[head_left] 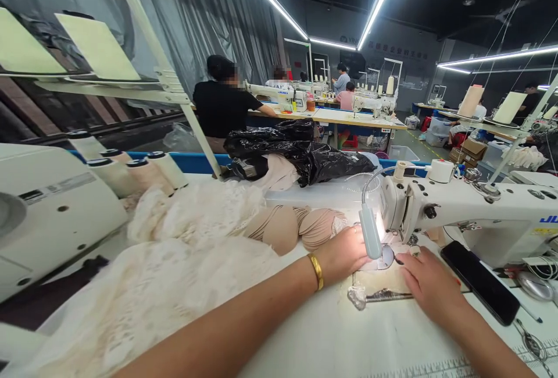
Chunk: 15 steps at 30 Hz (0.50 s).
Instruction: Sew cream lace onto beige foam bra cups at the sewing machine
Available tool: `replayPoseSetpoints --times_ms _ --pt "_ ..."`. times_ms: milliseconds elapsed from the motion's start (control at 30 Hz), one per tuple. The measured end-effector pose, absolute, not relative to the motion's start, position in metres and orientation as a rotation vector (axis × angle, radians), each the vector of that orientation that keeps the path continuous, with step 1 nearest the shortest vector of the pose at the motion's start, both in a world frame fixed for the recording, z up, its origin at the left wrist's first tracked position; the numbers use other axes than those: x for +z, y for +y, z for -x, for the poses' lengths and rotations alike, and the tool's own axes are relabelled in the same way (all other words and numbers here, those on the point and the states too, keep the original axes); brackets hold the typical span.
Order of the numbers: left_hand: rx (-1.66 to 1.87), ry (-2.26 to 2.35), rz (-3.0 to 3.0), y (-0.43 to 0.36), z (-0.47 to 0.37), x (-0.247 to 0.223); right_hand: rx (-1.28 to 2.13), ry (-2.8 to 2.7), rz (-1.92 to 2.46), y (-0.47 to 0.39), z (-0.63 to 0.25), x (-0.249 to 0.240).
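Observation:
My left hand (pixel 342 257), with a gold bracelet (pixel 316 271) at the wrist, reaches to the left side of the needle area. A grey lamp head (pixel 369 231) covers its fingertips, so any hold is hidden. Across the sewing plate (pixel 383 280), my right hand (pixel 429 279) lies low beside the presser foot, fingers stretched forward and apart. Between the hands shows a shiny rounded plate (pixel 386 257). The white sewing machine (pixel 475 200) stands over them. Just behind my left hand lie stacked beige bra cups (pixel 320 229), with a bit of lace (pixel 342 224) at their right end.
Cream lace fabric (pixel 174 291) is heaped on the left. A black phone (pixel 479 282) lies right of my right hand. Thread cones (pixel 152 171) and a black plastic bag (pixel 305 151) stand behind. A ruler strip (pixel 418 369) runs along the front. Other people sit at machines farther back.

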<state>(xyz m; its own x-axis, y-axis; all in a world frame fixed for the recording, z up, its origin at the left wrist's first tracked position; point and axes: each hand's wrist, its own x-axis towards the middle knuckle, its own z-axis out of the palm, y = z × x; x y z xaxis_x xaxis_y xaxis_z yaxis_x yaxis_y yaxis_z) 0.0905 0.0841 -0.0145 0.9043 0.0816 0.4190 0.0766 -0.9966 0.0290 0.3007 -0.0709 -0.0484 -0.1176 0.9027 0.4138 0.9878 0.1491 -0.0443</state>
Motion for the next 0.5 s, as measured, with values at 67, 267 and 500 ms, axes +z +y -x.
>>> replayPoseSetpoints --times_ms 67,267,500 --pt "0.682 0.179 -3.062 0.083 -0.092 -0.016 -0.538 -2.043 1.909 -0.077 -0.319 -0.052" --pt "0.722 0.296 -3.076 0.073 -0.076 -0.03 -0.503 -1.94 2.052 -0.096 -0.325 -0.058" --pt "0.954 0.243 -2.941 0.028 -0.026 -0.029 0.39 -1.885 1.847 -0.119 -0.25 -0.015"
